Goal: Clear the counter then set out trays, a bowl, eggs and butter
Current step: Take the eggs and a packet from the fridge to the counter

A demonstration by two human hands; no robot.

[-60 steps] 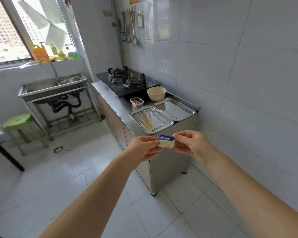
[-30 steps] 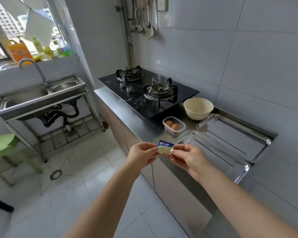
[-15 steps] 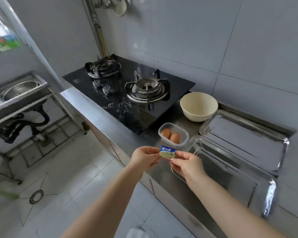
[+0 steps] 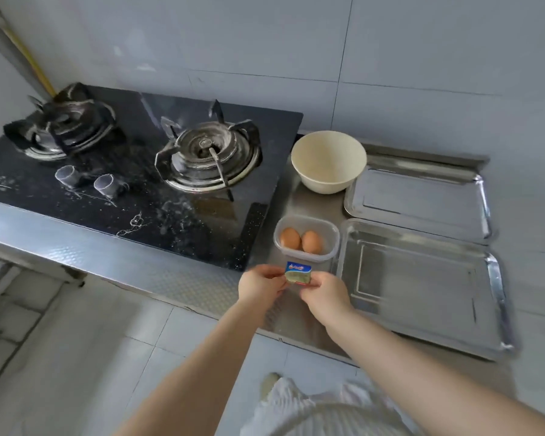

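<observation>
1. Both hands together over the front edge of the counter [image 4: 183, 275], directly in front of the egg container [image 4: 306, 239].
2. Butter packet [image 4: 298, 273] pinched between them: left hand [image 4: 260, 286] gripped on its left side, right hand [image 4: 326, 297] gripped on its lower right corner.
3. Packet small, blue across the top, pale foil below, held just in front of the egg container and seemingly above the counter; contact with the surface could not be told.
4. Egg container a clear plastic tub, with two brown eggs [image 4: 300, 240] side by side inside.
5. Cream bowl [image 4: 328, 161] stood behind the egg container, slightly to its right, near the wall.
6. Near tray [image 4: 422, 287] lay just right of the egg container, steel, rectangular, flat on the counter.
7. Far tray [image 4: 419, 201] lay behind the near tray, right of the bowl, up against the raised back lip.
8. Black gas hob [image 4: 132, 171] sat left of the egg container, with two burners and two knobs.
9. Pale tiled floor [image 4: 76, 357] seen below the counter's front edge, under both forearms.
</observation>
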